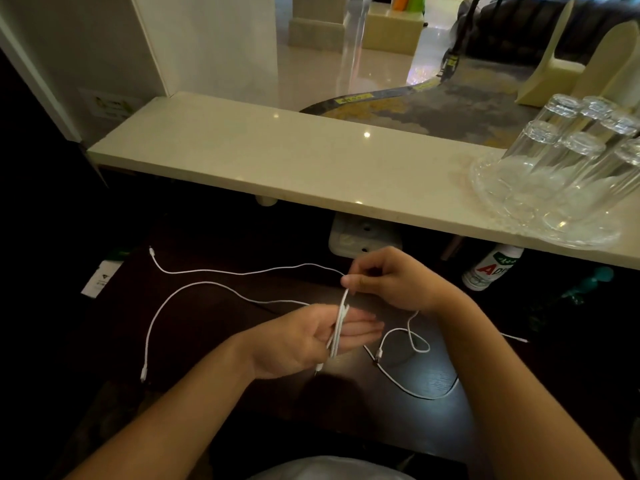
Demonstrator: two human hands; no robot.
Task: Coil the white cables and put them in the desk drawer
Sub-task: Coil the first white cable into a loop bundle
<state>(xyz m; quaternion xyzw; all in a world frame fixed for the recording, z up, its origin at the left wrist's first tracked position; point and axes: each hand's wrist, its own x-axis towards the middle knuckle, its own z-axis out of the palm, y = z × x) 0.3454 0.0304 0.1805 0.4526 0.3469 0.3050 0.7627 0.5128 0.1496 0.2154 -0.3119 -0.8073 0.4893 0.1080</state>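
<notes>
Several turns of a white cable (338, 325) are wound around the flat fingers of my left hand (304, 337) above the dark desk (214, 341). My right hand (388, 278) pinches the same cable just above the coil; its free end (152, 252) trails off to the left across the desk. A second white cable (166, 306) lies in a wide arc on the desk at the left. A third white cable (415, 344) loops on the desk under my right wrist. No drawer is visible.
A cream marble counter (277, 161) overhangs the back of the desk, with a glass tray of upturned glasses (561, 174) at its right. A white power strip (363, 237), a plastic bottle (491, 268) and a small card (102, 278) sit on the desk.
</notes>
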